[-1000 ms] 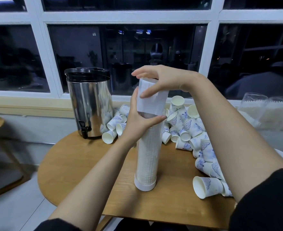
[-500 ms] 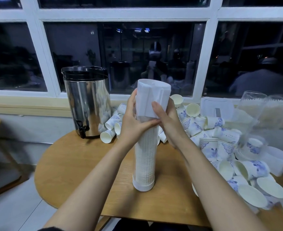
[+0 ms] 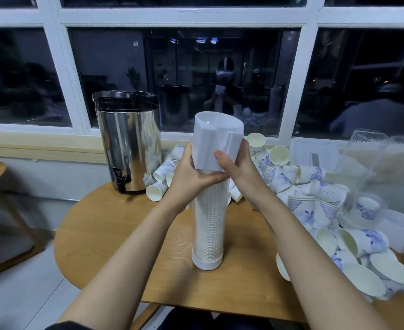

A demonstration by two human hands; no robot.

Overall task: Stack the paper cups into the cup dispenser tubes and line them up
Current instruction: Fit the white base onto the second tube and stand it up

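Head view is showing the tall clear plastic cup dispenser tube (image 3: 210, 222), packed with nested cups, standing upright mid-way across the round wooden table (image 3: 115, 234). The left hand (image 3: 191, 177) is wrapping its upper end from the left, and the right hand (image 3: 239, 167) is gripping the white plastic cap (image 3: 216, 144) from the right. By appearance the tube is handling as light, stiff and smooth-walled yet easily tipped, so gripping high at the cap joint is looking sound; loose blue-patterned paper cups (image 3: 315, 210) are lying heaped to the right.
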